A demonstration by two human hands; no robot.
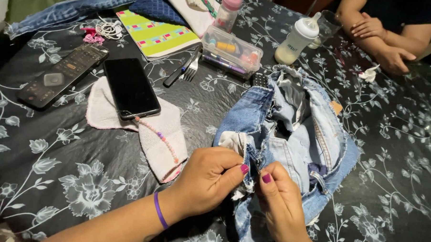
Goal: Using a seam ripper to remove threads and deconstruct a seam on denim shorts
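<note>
Now mid-seam on jeans [291, 133]: left hand [206, 180] and right hand [279, 204] pinching frayed edge, fingertips pressed together, well right of phone [130, 87]. Probably hand-sewing or unpicking; needle not visible. Next likely needs steady grip, fabric held taut.

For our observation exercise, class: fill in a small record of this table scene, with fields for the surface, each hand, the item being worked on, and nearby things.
surface: table under a black cloth with grey flowers
left hand: pinching the near edge of the jeans, purple band on the wrist
right hand: gripping the same edge, close against the left
jeans: blue denim, bunched up, frayed
left of the hands: phone lying on a pink cloth, remote
far side: clear plastic box, baby bottle, fork
other person: arms resting at the far right corner
</note>
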